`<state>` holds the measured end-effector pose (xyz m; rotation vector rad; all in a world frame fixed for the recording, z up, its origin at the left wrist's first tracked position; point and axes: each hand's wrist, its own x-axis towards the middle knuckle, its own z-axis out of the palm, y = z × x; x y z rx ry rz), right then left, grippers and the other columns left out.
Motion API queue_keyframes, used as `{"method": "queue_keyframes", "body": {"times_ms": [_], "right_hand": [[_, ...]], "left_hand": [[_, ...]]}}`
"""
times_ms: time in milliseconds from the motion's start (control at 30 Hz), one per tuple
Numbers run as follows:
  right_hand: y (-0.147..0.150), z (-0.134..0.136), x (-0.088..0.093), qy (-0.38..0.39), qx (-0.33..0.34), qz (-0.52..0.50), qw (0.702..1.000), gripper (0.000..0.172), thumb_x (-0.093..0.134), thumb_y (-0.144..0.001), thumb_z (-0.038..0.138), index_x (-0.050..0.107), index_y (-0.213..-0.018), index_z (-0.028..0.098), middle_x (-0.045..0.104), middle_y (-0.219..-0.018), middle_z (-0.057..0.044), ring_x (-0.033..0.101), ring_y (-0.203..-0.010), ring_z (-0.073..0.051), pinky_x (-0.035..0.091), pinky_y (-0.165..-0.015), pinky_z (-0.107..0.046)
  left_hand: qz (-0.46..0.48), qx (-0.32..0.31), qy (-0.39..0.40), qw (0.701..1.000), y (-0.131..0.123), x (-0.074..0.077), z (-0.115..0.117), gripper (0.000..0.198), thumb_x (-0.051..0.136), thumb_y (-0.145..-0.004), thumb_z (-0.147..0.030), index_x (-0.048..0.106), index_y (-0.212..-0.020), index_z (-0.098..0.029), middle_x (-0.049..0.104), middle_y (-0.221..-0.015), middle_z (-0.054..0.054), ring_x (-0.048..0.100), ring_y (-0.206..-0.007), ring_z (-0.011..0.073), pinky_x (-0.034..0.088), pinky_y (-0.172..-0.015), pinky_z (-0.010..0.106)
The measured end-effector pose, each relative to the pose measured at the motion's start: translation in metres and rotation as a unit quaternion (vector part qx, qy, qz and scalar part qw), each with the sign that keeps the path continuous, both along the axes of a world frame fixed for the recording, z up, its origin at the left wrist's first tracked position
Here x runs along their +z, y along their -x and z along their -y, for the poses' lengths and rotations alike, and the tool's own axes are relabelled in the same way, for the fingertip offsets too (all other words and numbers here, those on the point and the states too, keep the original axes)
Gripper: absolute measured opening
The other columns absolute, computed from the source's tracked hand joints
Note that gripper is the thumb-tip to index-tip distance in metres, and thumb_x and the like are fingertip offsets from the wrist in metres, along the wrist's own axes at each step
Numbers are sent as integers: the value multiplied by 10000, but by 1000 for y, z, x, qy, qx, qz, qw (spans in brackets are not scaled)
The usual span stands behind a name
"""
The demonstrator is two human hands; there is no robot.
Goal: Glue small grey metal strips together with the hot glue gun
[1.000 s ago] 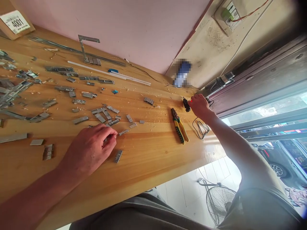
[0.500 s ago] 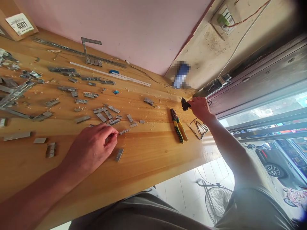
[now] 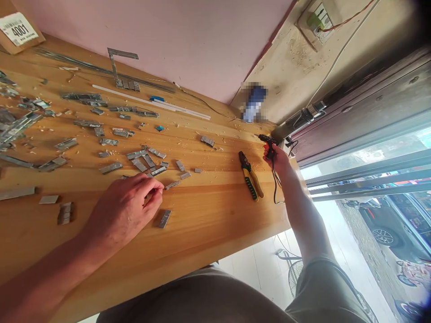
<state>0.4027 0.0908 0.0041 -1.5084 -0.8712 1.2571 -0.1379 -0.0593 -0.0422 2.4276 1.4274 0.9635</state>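
Observation:
My left hand (image 3: 126, 208) rests on the wooden table (image 3: 208, 211), fingers curled and pinching a small metal piece that is mostly hidden. A short grey metal piece (image 3: 164, 218) lies just to its right. My right hand (image 3: 276, 158) is at the far right end of the table, closed around a small black glue gun (image 3: 268, 140) held upright, nozzle pointing left, its black cord (image 3: 274, 184) hanging down. Yellow-and-green pliers (image 3: 251, 176) lie on the table just left of that hand.
Several short grey metal pieces (image 3: 144, 159) and long metal strips (image 3: 101, 69) are scattered over the table's left and back. A cardboard box (image 3: 16, 31) labelled 4001 stands at the back left. A wall socket (image 3: 318, 20), a window and a floor fan (image 3: 296, 273) are on the right.
My right hand has lifted the glue gun off the table and turned it upright; its cord has come up off the surface. My left hand has stayed in place.

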Motion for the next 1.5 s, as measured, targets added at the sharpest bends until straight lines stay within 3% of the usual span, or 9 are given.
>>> {"method": "queue_keyframes", "body": {"times_ms": [267,500,567,667,767,1133,1233,1333,1500], "right_hand": [[-4,3,-1,17,-37,-49,998,100,695,-978,301,626,-1003,233,712,-718,32,650,-561,-120,592,-502,-207],[-10,-7,-2,14,-51,-54,997,103,698,-1015,316,660,-1034,222,713,-756,30,668,-621,-112,595,-562,-193],[-11,-10,-5,21,-54,-48,997,162,700,-1041,344,693,-1121,203,755,-906,-7,718,-754,-139,638,-658,-245],[-16,-9,-6,29,-65,-35,997,366,719,-1066,420,687,-1344,184,735,-1301,-92,744,-1091,-227,669,-926,-422],[-22,-4,-4,31,-76,-24,996,445,729,-1065,442,660,-1428,194,679,-1440,-117,712,-1226,-272,637,-1030,-506],[-16,2,-1,27,-89,-9,996,434,727,-1066,441,665,-1415,190,689,-1419,-115,719,-1204,-265,644,-1012,-494],[-14,9,9,8,-89,-10,996,274,705,-1065,402,696,-1217,174,759,-1100,-49,745,-901,-167,667,-780,-315],[-1,12,18,-18,-74,-17,997,163,710,-1024,361,654,-1023,207,682,-772,36,648,-612,-101,576,-539,-188],[44,26,29,-69,-22,-10,997,203,758,-991,412,668,-994,230,677,-769,30,668,-653,-105,607,-600,-196]], "left_hand": [[-12,-6,13,1000,0,7,0,188,503,-1054,-262,626,-913,-241,714,-821,20,669,-706,238,486,-759,395],[-8,-5,-10,1000,0,5,0,165,522,-1043,-205,639,-926,-220,715,-832,25,680,-711,243,495,-756,393],[-8,-7,-16,1000,0,5,0,159,533,-1046,-196,636,-926,-215,711,-833,26,679,-712,239,490,-745,385],[-14,-7,-24,1000,0,5,0,157,536,-1050,-184,633,-931,-216,712,-839,22,674,-711,234,484,-738,378],[-19,-7,-29,999,0,6,1,160,531,-1048,-176,627,-929,-222,704,-829,17,662,-709,232,480,-746,378],[-9,-3,4,1000,1,5,1,179,505,-1055,-229,629,-927,-232,697,-831,17,656,-716,226,478,-765,378],[-10,-10,4,1000,1,4,0,179,512,-1053,-226,633,-922,-229,701,-830,18,660,-716,224,482,-757,377],[-3,-10,6,1000,1,3,-1,174,519,-1051,-224,636,-922,-227,707,-842,19,667,-720,222,485,-752,375],[1,-4,9,1000,0,3,1,183,517,-1048,-224,644,-917,-218,707,-840,23,661,-723,230,496,-761,382]]}}
